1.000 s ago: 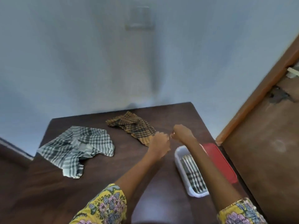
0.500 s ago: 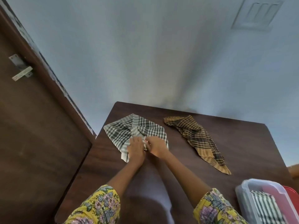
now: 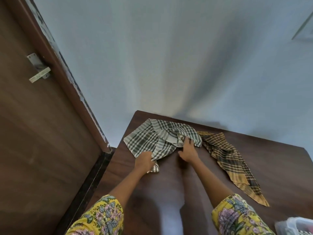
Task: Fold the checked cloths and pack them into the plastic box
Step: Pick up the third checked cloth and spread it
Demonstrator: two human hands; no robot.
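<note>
the crumpled green-and-white checked cloth [image 3: 152,141] lies at the far left corner of the dark wooden surface [image 3: 169,184], straight ahead of both your hands, its bulk running left to right. your left hand [image 3: 144,161] grips its near hanging edge; your right hand [image 3: 187,150] reaches into the bunched middle, fingers buried in folds, so whether they pinch cloth can't be told. to open it flat, pull the edges apart sideways, probably. the brown-and-tan checked cloth [image 3: 227,158] touches it on the right. the clear plastic box [image 3: 294,226] is cut off at the lower right corner.
</note>
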